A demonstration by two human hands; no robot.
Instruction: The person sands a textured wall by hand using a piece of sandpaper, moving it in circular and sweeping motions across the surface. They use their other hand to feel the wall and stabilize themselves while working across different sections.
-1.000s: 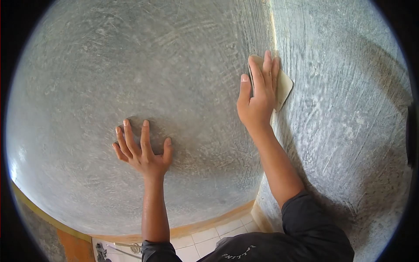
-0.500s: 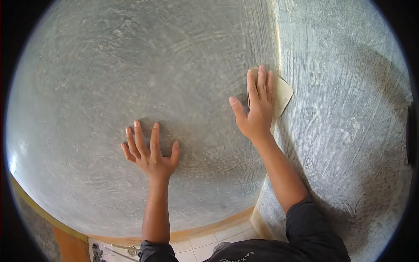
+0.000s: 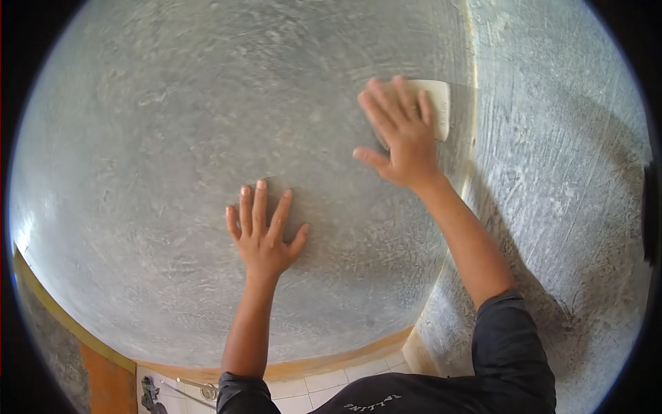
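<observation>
My left hand [image 3: 263,241] lies against the grey plastered wall [image 3: 158,159], its fingers spread and nothing in it. Higher up and to the right, my right hand [image 3: 408,141] presses a pale sheet of sandpaper or card [image 3: 443,110] to the same wall, close to the corner. The sheet sticks out past the fingers on the right, and faint printing shows on it. The fingers of this hand are slightly blurred, and its thumb points left, away from the sheet. My palm and fingers hide the rest of the sheet.
A second grey wall [image 3: 565,179] meets the first at the corner on the right. Below are an orange strip [image 3: 345,359] and pale floor tiles [image 3: 324,381]. At the lower left lie a dark crumpled object [image 3: 149,393] and thin rods, beside an orange-and-yellow edge.
The right hand and the sheet have moved up and left, off the corner, and the sheet's angle has changed. My left hand appears slightly further right; the whole view has shifted a little.
</observation>
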